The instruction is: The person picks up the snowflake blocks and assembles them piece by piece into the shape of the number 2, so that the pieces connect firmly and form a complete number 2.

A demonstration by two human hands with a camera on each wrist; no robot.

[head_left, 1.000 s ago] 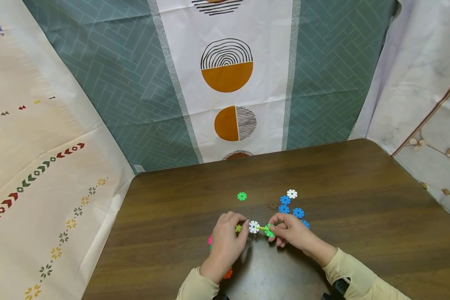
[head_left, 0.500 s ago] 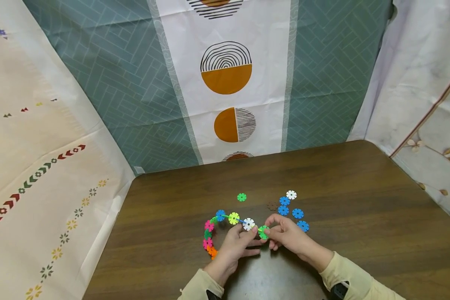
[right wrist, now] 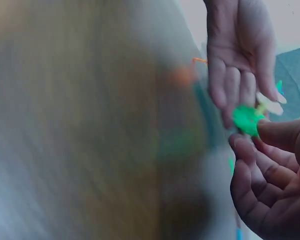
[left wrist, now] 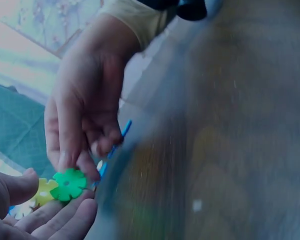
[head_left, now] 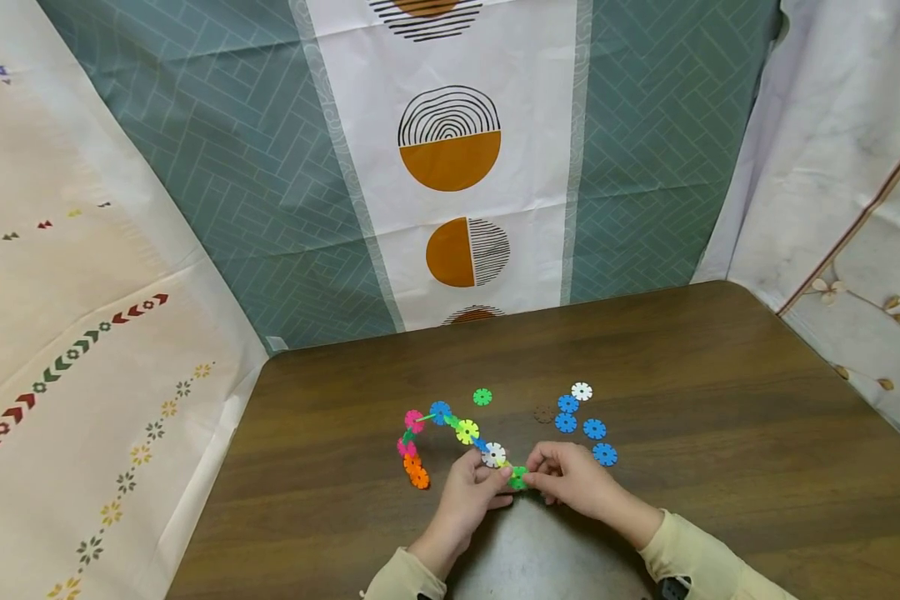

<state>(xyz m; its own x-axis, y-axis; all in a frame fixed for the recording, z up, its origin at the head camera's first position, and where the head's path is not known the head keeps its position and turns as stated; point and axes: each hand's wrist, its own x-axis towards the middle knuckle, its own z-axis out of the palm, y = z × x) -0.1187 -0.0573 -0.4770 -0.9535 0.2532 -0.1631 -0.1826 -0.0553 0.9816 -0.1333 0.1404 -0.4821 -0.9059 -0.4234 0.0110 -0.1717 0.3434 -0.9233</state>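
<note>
the disc chain (head_left: 461, 435) has swung outward, its green disc (head_left: 518, 477) pinched in the fingers of the right hand (head_left: 576, 479), the left hand (head_left: 468, 496) seemingly gripping alongside to steady the linking.

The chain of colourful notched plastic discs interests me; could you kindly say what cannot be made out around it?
Head view: outline of the bright green notched plastic disc, partly covered by left hand and right hand.
Head view: details of the brown notched disc, too small against the brown wooden table.
Left wrist view: the left hand's base, cut off by the picture's edges.
Right wrist view: shape of the orange patch, blurred.
</note>
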